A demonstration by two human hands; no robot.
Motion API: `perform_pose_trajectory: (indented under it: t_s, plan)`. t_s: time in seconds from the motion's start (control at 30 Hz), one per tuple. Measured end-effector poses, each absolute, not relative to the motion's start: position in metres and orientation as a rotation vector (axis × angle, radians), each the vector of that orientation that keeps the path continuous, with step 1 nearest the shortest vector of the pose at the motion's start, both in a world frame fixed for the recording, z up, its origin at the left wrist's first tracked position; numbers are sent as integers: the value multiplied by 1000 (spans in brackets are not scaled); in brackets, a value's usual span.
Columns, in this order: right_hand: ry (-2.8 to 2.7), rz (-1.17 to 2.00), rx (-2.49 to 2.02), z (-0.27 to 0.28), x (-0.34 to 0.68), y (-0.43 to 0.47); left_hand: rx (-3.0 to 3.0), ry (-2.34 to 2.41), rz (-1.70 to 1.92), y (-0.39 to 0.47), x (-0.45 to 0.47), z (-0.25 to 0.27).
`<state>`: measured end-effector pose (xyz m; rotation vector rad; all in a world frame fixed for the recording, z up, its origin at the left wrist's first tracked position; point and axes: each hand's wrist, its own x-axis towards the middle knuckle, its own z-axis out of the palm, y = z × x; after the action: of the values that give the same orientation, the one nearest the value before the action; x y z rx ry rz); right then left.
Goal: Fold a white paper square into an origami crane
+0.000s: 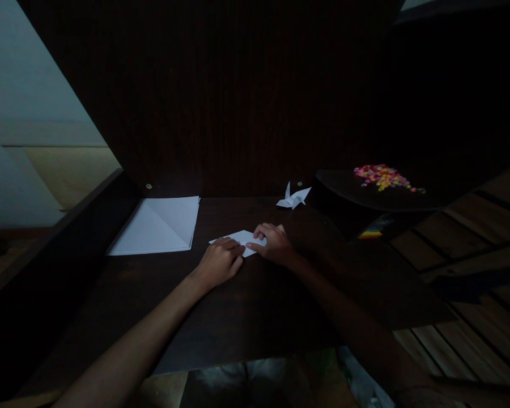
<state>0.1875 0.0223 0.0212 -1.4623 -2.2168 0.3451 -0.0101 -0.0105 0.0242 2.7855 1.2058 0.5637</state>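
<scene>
1. the folded white paper lies flat on the dark tabletop, in front of the person, under both hands.
2. the left hand has its fingers bent and together, touching the paper's left part; whether it grips cannot be told.
3. the right hand is half curled, thumb and forefinger slightly parted on the paper's right part; a firm pinch cannot be made out.
4. white sheets lie to the left; a paper bird stands beyond the right hand.
</scene>
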Motion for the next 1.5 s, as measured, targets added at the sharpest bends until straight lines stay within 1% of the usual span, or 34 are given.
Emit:
perform_pose_trajectory:
  t_s: [0.1, 0.2, 0.4, 0.6, 0.8, 0.87, 1.1, 1.5]
  plan:
    - [-2190, 262, -1419, 19, 182, 22, 2659, 1346, 676, -5, -9, 20]
    - [-2243, 282, -1402, 18, 179, 23, 2572, 1425, 751, -2, -7, 18]
    - [-2200, 353, -1281, 8, 176, 29, 2510, 1347, 849, -1, -7, 12]
    - [-2109, 379, -1331, 1, 172, 36, 2432, 1378, 943, 2, -4, 13]
    - [-2089, 435, -1376, 3, 172, 36, 2616, 1623, 767, 1, -2, 15]
    - [-2112, 432, -1374, 4, 172, 34, 2628, 1593, 733, 1, -3, 14]
    - [-2172, 424, -1345, 11, 174, 25, 2574, 1320, 826, 2, -5, 10]
    - [-2206, 446, -1011, 5, 187, 23, 2625, 1347, 838, 0, -9, 9]
